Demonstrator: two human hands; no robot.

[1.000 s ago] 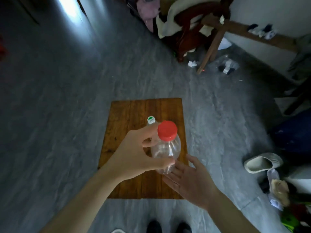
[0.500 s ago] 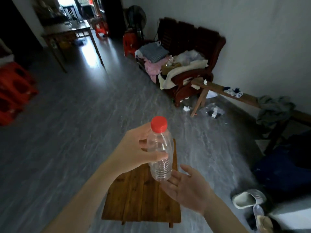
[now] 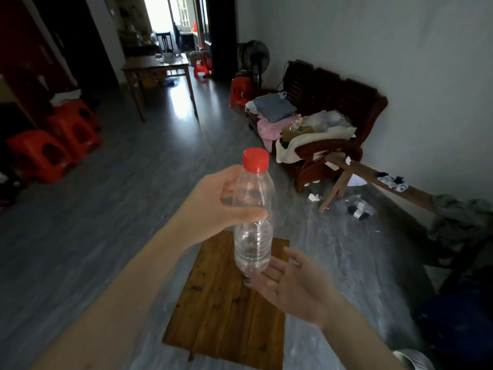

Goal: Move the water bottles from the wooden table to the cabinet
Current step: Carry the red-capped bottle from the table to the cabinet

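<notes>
My left hand (image 3: 213,206) has its fingers wrapped round the red-capped water bottle (image 3: 253,222), lifted off the counter (image 3: 221,311) at lower centre, my right hand (image 3: 290,287) spread beneath; cabinet unreached.

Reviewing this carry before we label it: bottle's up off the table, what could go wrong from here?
1. The left hand grips the clear bottle one-handed around its upper body; smooth plastic could slip. The right hand is open under its base, not holding.
2. Litter and red stools lie on the floor; possible trip hazards, depending on the route.
</notes>
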